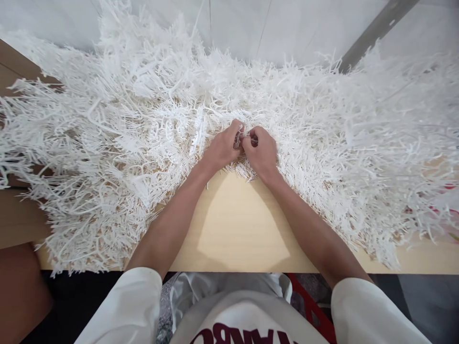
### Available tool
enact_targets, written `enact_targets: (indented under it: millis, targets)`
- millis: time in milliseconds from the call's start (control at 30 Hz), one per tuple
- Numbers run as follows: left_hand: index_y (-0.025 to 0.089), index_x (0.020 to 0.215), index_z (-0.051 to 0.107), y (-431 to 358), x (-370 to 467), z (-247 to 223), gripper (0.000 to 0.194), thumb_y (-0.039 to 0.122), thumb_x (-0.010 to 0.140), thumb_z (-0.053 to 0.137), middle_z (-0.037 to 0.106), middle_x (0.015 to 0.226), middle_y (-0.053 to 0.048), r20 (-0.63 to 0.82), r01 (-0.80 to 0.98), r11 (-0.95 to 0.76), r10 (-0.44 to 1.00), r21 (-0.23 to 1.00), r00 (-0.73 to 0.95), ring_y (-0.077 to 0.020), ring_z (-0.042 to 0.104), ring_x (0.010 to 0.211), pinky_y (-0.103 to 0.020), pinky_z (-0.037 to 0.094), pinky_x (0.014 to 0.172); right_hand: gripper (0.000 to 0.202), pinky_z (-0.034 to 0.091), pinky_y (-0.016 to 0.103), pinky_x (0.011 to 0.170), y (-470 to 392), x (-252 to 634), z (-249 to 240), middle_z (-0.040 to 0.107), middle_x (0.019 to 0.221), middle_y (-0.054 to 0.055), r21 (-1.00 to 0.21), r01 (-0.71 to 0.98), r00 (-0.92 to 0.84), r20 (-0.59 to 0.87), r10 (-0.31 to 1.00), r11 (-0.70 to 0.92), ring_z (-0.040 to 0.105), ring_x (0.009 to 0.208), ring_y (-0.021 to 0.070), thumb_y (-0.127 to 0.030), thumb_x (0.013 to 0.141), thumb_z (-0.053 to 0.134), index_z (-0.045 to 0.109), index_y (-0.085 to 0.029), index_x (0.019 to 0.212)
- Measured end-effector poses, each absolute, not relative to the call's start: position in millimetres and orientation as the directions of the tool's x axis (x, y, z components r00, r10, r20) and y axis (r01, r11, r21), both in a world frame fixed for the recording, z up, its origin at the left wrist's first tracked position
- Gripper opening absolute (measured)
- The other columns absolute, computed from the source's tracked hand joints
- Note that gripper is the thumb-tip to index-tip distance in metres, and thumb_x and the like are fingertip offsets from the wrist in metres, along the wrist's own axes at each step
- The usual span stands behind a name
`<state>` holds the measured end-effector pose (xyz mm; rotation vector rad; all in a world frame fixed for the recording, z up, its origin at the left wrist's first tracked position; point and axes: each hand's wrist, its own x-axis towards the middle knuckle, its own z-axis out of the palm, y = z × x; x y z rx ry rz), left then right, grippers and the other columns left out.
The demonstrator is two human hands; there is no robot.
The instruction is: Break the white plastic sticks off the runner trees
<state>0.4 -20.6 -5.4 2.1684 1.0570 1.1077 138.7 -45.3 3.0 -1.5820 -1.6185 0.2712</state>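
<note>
A large heap of white, thin, branching plastic-looking sprigs (161, 114) spreads across the light wooden table (244, 224). At the heap's near edge, my left hand (227, 143) and my right hand (261, 147) meet with fingertips almost touching. Both have their fingers curled and pinched around a small white piece that looks like one of the sprigs. Most of that piece is hidden by the fingers. More loose white sprigs lie just under and behind both hands.
Cardboard boxes (21, 215) stand at the left end of the table. A grey metal post (376, 33) rises behind the heap at the right, before a pale wall (287, 28). The table's front edge runs close to my body, with a red stool-like frame (311, 306) below.
</note>
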Motion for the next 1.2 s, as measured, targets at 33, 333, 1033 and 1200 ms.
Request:
enact_targets:
  millis: [33,333,1033,1200]
  targets:
    - [0.027,0.102,0.052,-20.8,0.9,-6.3,0.021,0.023,0.084,0.064,0.065,0.082,-0.001,0.462,0.428,-0.593,0.803,0.682,0.377,-0.0147,0.058,0.065,-0.029,0.041,0.058,0.02,0.032,0.03,0.06,-45.6,138.4,3.3,0.054,0.068,-0.001,-0.653,0.736,0.143,0.407,0.902,0.178,0.045,0.064,0.0142,-0.024,0.083,0.051,0.038,-0.024,0.067]
    - [0.026,0.1,0.05,-20.7,2.1,-10.1,0.015,0.031,0.09,0.06,0.062,0.078,0.0,0.514,0.45,-0.609,0.793,0.653,0.327,-0.0138,0.059,0.065,-0.029,0.041,0.058,0.034,0.029,0.03,0.056,-48.9,138.0,5.9,0.045,0.054,-0.004,-0.694,0.706,0.162,0.355,0.921,0.143,0.037,0.054,0.0112,-0.031,0.086,0.054,0.035,-0.022,0.059]
    - [0.026,0.103,0.048,-19.1,-1.0,-8.1,0.015,0.032,0.093,0.057,0.059,0.076,0.003,0.563,0.4,-0.609,0.791,0.686,0.238,-0.0083,0.052,0.053,-0.026,0.039,0.053,0.038,0.026,0.029,0.058,-50.4,140.3,7.8,0.041,0.058,-0.005,-0.728,0.661,0.064,0.295,0.953,0.181,0.036,0.054,0.0111,-0.045,0.099,0.042,0.035,-0.023,0.069]
    - [0.026,0.104,0.049,-21.4,2.5,-7.4,0.018,0.031,0.09,0.061,0.059,0.076,0.003,0.511,0.426,-0.583,0.812,0.692,0.282,-0.0121,0.059,0.061,-0.027,0.041,0.055,0.033,0.025,0.028,0.057,-50.3,143.1,8.3,0.039,0.055,-0.005,-0.709,0.66,0.034,0.359,0.933,0.248,0.034,0.053,0.0093,-0.034,0.092,0.046,0.034,-0.022,0.064]
